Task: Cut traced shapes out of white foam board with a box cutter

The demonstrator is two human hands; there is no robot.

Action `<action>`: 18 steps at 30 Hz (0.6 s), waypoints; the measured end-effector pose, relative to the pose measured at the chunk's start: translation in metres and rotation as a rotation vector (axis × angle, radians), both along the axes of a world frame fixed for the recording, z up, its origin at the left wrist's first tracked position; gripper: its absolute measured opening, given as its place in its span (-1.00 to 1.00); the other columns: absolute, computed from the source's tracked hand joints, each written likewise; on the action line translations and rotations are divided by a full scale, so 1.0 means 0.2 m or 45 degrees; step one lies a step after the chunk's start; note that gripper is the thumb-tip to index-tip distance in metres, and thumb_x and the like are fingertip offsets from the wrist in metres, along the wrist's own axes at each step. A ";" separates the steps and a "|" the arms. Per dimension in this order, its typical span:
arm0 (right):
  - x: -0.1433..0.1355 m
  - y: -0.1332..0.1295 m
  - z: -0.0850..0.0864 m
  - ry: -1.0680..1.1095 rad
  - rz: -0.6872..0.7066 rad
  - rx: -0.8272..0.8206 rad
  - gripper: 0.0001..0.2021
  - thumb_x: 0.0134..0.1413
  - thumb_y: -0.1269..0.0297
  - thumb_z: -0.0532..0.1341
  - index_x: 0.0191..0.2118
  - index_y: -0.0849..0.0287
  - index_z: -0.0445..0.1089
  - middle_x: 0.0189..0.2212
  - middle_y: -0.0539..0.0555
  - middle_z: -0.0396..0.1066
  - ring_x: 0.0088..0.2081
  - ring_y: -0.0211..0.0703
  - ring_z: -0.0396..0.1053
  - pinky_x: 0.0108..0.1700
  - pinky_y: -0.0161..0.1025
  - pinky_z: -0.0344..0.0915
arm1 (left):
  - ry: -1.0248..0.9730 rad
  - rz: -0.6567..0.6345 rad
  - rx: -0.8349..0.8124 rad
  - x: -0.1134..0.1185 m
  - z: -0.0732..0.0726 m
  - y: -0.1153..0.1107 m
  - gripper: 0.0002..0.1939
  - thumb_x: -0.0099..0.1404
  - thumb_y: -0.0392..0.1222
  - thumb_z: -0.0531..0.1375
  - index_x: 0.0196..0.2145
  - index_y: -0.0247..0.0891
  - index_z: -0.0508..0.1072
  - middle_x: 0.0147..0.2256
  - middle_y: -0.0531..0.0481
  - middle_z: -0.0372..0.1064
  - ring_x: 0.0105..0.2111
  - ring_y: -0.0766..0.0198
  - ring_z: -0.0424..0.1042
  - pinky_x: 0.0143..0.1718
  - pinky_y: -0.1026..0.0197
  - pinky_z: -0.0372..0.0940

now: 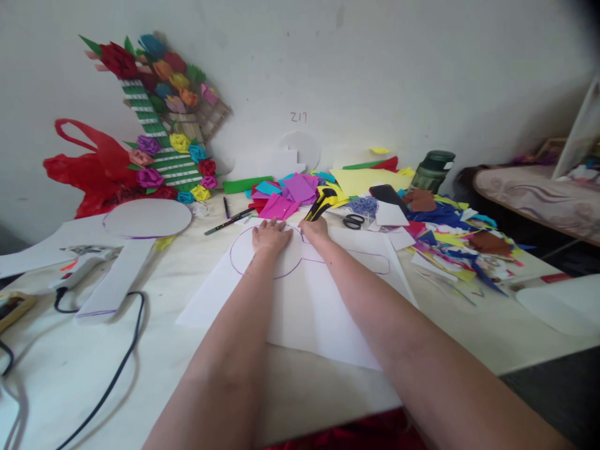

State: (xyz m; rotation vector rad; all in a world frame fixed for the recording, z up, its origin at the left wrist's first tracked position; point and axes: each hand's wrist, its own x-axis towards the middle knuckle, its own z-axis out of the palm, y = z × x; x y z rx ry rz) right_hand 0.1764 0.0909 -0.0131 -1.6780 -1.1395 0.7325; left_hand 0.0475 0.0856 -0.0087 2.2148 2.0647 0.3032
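Note:
A large white sheet (pixel 300 312) lies on the table, marked in purple with a circle and a long rounded strip joined to its right. My left hand (pixel 270 236) rests flat on the circle, fingers spread. My right hand (pixel 315 231) grips a yellow and black utility knife (pixel 322 203) where the circle meets the strip. The knife's tip is hidden by my fingers. Left of the sheet lies a white cut-out piece with a round head (pixel 149 219) and a straight stem (pixel 117 281), edged in purple.
Bright paper pieces (pixel 300 187) lie behind the sheet, beside black scissors (pixel 354 221), a phone (pixel 388 197) and a green bottle (pixel 434 172). Scraps (pixel 469 234) cover the right side. A glue gun (pixel 87 269) with its black cable (pixel 134 340) lies left, near a red bag (pixel 98 169) and paper-flower decoration (pixel 164 125).

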 end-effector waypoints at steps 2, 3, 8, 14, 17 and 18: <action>0.00 0.00 0.00 0.000 -0.008 -0.002 -0.88 -0.26 0.36 0.18 -0.47 0.23 0.40 -0.46 0.12 0.46 -0.37 -0.13 0.43 -0.37 -0.33 0.30 | -0.001 0.003 0.001 0.00 0.00 0.00 -0.46 0.24 0.16 -0.08 0.15 0.09 0.21 0.26 0.17 -0.05 0.24 0.08 -0.12 0.19 -0.08 -0.18; 0.00 -0.01 0.00 0.004 -0.007 0.003 -0.88 -0.25 0.35 0.18 -0.47 0.23 0.40 -0.47 0.12 0.46 -0.37 -0.14 0.42 -0.38 -0.33 0.30 | -0.001 0.003 0.003 0.00 0.00 0.00 -0.47 0.25 0.16 -0.08 0.15 0.09 0.21 0.26 0.17 -0.05 0.24 0.08 -0.12 0.19 -0.08 -0.18; 0.00 0.00 0.00 0.013 -0.013 -0.004 -0.85 -0.26 0.36 0.17 -0.44 0.23 0.41 -0.46 0.11 0.46 -0.36 -0.15 0.42 -0.37 -0.34 0.29 | 0.003 0.005 0.008 0.00 -0.01 0.01 -0.47 0.25 0.16 -0.08 0.15 0.11 0.21 0.26 0.18 -0.06 0.24 0.08 -0.11 0.19 -0.09 -0.19; 0.01 0.02 0.01 -0.099 -0.018 -0.068 -0.81 -0.25 0.30 0.19 -0.41 0.22 0.42 -0.40 0.14 0.47 -0.32 -0.11 0.43 -0.31 -0.27 0.30 | 0.015 -0.004 -0.015 0.00 0.00 0.00 -0.45 0.25 0.16 -0.10 0.17 0.09 0.18 0.27 0.15 -0.09 0.25 0.12 -0.14 0.20 -0.08 -0.21; 0.01 0.01 0.01 -0.115 -0.003 -0.087 -0.81 -0.24 0.28 0.18 -0.41 0.22 0.42 -0.41 0.14 0.47 -0.34 -0.09 0.43 -0.32 -0.26 0.30 | 0.013 -0.025 -0.030 0.00 0.00 -0.01 -0.43 0.26 0.18 -0.13 0.19 0.08 0.14 0.28 0.15 -0.12 0.26 0.12 -0.17 0.20 -0.09 -0.23; 0.01 0.00 0.02 -0.122 0.001 -0.090 -0.81 -0.24 0.28 0.18 -0.41 0.22 0.42 -0.41 0.14 0.47 -0.34 -0.09 0.43 -0.32 -0.26 0.30 | 0.011 -0.028 -0.032 0.00 0.00 -0.01 -0.43 0.26 0.18 -0.13 0.19 0.07 0.14 0.28 0.14 -0.13 0.26 0.12 -0.18 0.20 -0.09 -0.24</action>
